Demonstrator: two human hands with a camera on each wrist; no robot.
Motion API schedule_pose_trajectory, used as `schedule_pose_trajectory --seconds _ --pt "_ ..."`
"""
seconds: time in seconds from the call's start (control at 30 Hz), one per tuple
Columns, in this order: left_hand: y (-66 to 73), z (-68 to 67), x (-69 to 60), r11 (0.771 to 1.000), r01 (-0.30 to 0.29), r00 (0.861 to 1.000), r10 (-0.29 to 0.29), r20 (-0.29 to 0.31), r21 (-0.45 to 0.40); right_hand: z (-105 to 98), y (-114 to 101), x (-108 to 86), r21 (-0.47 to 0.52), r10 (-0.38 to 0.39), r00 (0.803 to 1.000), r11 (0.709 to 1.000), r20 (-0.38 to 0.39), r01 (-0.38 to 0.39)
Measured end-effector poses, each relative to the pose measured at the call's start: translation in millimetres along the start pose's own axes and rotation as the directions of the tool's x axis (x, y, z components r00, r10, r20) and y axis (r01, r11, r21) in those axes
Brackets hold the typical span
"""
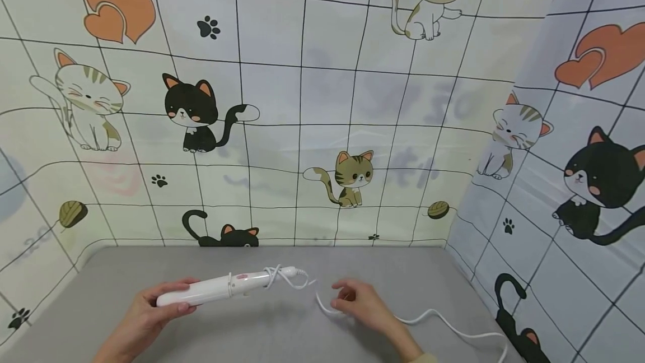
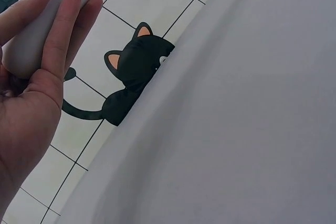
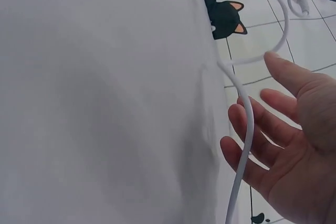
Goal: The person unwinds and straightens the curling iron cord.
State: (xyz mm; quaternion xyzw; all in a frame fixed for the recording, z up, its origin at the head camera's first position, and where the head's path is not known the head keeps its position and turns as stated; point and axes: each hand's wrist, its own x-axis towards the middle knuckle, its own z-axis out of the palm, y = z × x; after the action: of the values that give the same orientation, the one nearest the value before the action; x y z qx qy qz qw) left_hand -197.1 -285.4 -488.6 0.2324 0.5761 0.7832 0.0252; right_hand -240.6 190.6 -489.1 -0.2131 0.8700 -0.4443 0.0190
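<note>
A white rod-shaped device [image 1: 209, 291] is held up over the grey table, its rounded end gripped by my left hand [image 1: 146, 318]. In the left wrist view, the left hand [image 2: 44, 61] wraps fingers and thumb around the smooth white body [image 2: 31, 43]. White cord is wound about the device's far end [image 1: 274, 276]. My right hand [image 1: 365, 304] is beside the hanging cord [image 1: 325, 310], fingers loosely bent. From the right wrist, the cord [image 3: 247, 129] passes in front of the spread fingers of the right hand [image 3: 294, 140], with no grip on it visible.
The grey tabletop [image 1: 282, 335] lies under both hands. More white cord [image 1: 453, 326] trails across it to the right front edge. A cloth with cats, hearts and grid lines [image 1: 272, 88] hangs behind the table and along its sides.
</note>
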Motion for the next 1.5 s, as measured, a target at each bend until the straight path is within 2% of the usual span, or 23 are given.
schedule_pose_trajectory --seconds 0.13,0.37,0.7,0.87,1.1,1.37,1.5 --pt "0.2 -0.4 -0.6 1.0 0.01 1.0 -0.01 -0.002 0.001 3.7 -4.1 6.2 0.028 -0.024 1.0 0.999 -0.003 0.024" --pt "0.0 0.4 -0.3 1.0 -0.014 1.0 0.015 0.026 -0.015 13.9 -12.9 18.0 0.065 -0.065 0.997 0.996 -0.031 0.067" --pt "0.1 2.1 0.7 0.999 -0.02 0.999 0.022 0.04 -0.042 31.4 -26.1 31.1 0.25 -0.111 0.994 0.962 -0.019 0.112" --pt "0.9 2.1 0.2 0.999 -0.015 0.999 0.017 0.033 -0.045 35.5 -28.4 31.3 0.29 -0.135 0.991 0.948 -0.002 0.13" --pt "1.5 1.4 -1.2 1.0 0.004 1.0 -0.004 -0.011 -0.012 34.4 -25.7 27.0 0.335 -0.136 0.99 0.935 0.039 0.115" --pt "0.3 -1.4 -3.0 1.0 -0.007 1.0 0.006 -0.012 -0.009 30.6 -19.0 20.5 0.395 -0.154 0.988 0.908 0.01 0.138" --pt "1.3 -1.7 -4.1 1.0 0.007 1.0 -0.007 -0.019 -0.002 28.7 -17.8 18.0 0.417 -0.176 0.984 0.895 0.002 0.159"
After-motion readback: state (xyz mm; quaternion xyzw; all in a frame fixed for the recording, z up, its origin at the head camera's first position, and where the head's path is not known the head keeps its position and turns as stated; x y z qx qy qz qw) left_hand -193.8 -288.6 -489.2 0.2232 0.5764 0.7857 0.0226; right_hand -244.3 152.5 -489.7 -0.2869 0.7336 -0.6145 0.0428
